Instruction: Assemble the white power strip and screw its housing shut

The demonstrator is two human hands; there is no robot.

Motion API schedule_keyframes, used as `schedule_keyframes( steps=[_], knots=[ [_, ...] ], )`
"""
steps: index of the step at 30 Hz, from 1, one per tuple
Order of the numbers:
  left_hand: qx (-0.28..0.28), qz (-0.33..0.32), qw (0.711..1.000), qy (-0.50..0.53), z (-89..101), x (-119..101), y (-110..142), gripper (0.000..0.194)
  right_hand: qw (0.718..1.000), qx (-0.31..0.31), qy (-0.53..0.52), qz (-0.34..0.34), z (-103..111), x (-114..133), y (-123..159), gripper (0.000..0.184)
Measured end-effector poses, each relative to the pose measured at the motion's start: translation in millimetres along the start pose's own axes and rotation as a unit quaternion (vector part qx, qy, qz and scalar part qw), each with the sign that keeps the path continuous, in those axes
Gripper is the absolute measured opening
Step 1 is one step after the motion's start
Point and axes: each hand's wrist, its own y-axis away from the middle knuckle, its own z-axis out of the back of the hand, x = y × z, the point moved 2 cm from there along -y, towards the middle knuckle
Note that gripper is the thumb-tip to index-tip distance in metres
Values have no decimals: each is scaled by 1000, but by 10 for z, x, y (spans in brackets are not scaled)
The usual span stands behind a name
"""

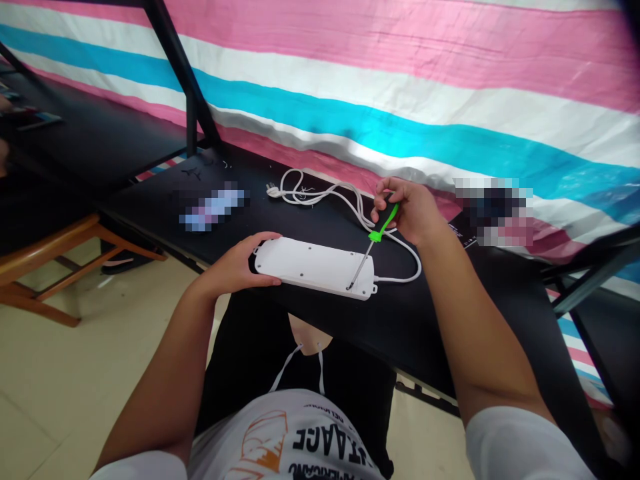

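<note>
A white power strip (pixel 310 265) lies back side up on the black table (pixel 430 313), its white cord (pixel 325 195) looping away toward the back. My left hand (pixel 240 263) grips the strip's left end and holds it down. My right hand (pixel 407 208) is closed round the green-and-black handle of a screwdriver (pixel 375 239). The screwdriver's metal shaft slants down and its tip rests on the strip near its right end.
A pink, white and blue striped tarp (pixel 400 87) hangs behind the table. A black metal frame post (pixel 185 87) rises at the back left. A wooden stool (pixel 55 257) stands on the tiled floor to the left. Blurred patches lie on the table.
</note>
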Motion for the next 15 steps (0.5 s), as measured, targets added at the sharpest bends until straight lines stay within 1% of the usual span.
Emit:
schedule_keyframes(
  steps=[7, 11, 13, 15],
  knots=[
    [-2, -5, 1000, 2, -5, -5, -3, 92, 1000, -5, 20, 10, -5, -16, 10, 24],
    [-3, -8, 1000, 2, -9, 17, -6, 93, 999, -9, 48, 18, 35, 9, 39, 21],
    [-5, -9, 1000, 4, -12, 24, -7, 93, 997, -20, 64, 31, 67, 34, 47, 18],
    [-6, -10, 1000, 5, -14, 25, -6, 93, 995, -46, 63, 59, 102, 55, 37, 15]
  ],
)
